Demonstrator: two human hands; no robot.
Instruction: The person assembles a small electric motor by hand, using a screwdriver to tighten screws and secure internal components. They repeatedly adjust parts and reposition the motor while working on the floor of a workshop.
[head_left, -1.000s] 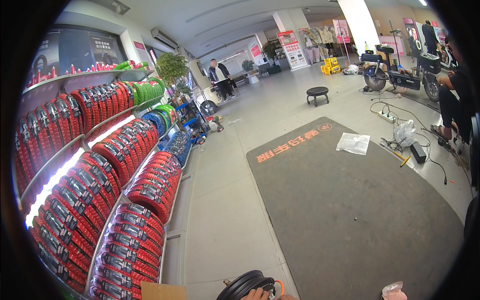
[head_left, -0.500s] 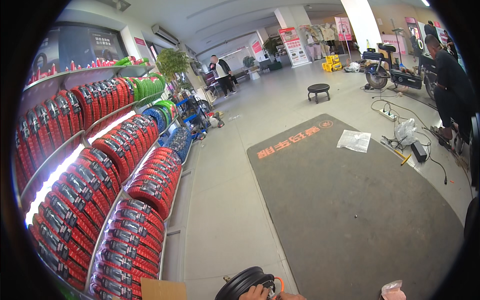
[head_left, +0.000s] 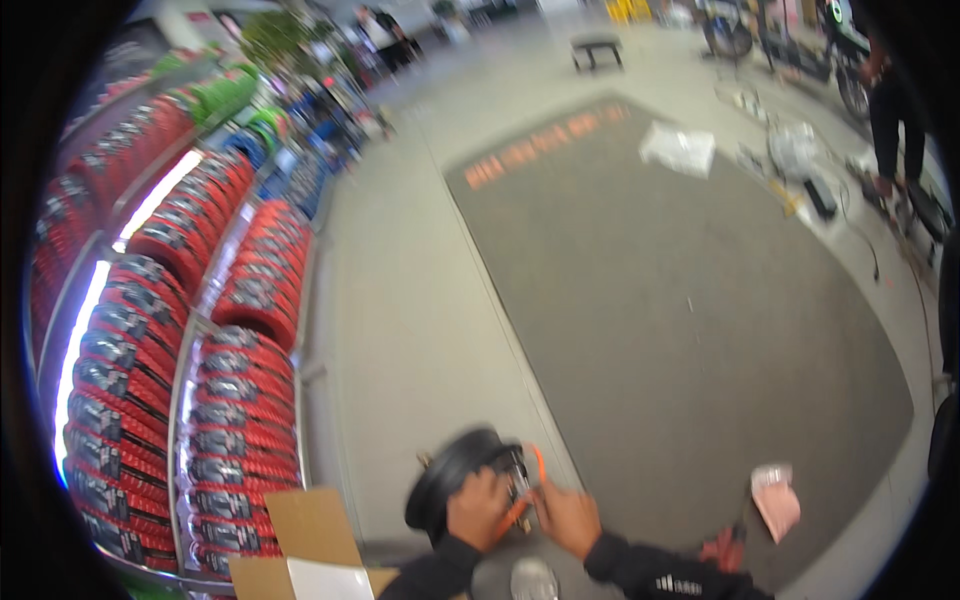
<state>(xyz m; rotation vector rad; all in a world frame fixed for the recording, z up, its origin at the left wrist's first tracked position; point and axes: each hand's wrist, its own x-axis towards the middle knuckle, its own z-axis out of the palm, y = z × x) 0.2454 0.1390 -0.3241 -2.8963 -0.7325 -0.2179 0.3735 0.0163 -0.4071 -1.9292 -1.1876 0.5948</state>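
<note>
Two dark sleeves (head_left: 655, 570) slant inward from the near edge, the hands palms down: the left hand (head_left: 478, 508) bends half-closed over the right side of one black wheel (head_left: 437, 492), its grip blurred beyond telling, while the right hand (head_left: 570, 521) pinches one orange cable (head_left: 540, 459) just beside it. One open box (head_left: 312, 530) stands near left; one mat (head_left: 640, 330) bears one pink packet (head_left: 777, 508) near right and one plastic sheet (head_left: 679, 150) far off, with one stool (head_left: 596, 46) beyond.

Free room ahead over mat (head_left: 640, 300); carton (head_left: 312, 525) left of wheel (head_left: 440, 492).
</note>
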